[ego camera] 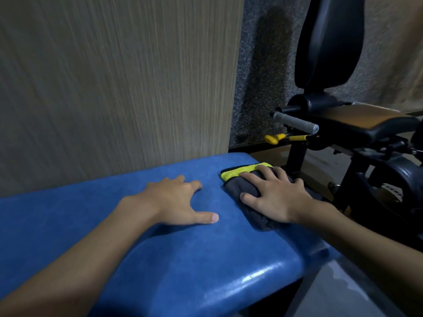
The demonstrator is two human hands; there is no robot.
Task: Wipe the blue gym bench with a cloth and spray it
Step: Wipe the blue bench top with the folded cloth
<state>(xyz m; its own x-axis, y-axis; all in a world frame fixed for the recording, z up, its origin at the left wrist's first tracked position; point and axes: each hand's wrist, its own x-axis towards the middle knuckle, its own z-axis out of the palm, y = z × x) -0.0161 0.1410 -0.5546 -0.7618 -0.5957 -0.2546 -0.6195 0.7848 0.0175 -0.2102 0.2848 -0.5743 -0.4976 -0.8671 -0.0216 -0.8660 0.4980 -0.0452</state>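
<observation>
The blue padded gym bench (187, 259) fills the lower half of the head view. A folded grey cloth with a yellow edge (242, 177) lies near the bench's far right corner. My right hand (274, 197) presses flat on top of the cloth, fingers spread over it. My left hand (176, 200) rests palm down on the bare bench surface, just left of the cloth, fingers apart and holding nothing. No spray bottle is in view.
A wood-grain wall panel (114, 76) stands right behind the bench. To the right is a black exercise machine (343, 124) with a grey handle (295, 122) and a yellow lever (274, 138). Grey floor (343, 291) shows at the bottom right.
</observation>
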